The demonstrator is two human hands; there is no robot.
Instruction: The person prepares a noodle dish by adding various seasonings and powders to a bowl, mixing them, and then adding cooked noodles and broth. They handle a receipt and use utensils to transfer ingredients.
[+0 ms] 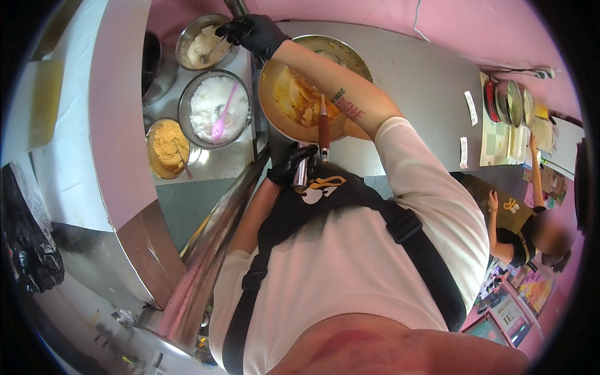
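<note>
Black gloves cover both of my hands. My left hand (291,166) is closed around the metal handle (302,171) of a wide pan (268,110). Inside the pan lies a yellow-brown oily food (300,96), partly hidden by my right forearm. A spatula with a reddish-brown handle (323,131) leans over the pan's near rim, beside my left hand. My right hand (257,36) reaches across to a metal bowl (182,51) of white, creamy food (199,48). Its fingers hold the upper part of a metal spoon (206,57) that dips into this food.
Left of the pan stand a bowl of white granules (204,101) with a pink spoon (226,112), a bowl of orange-yellow paste (168,143) and a dark pot (161,70). A metal counter (412,93) runs right. At far right another person (511,206) reaches towards stacked pans (508,103).
</note>
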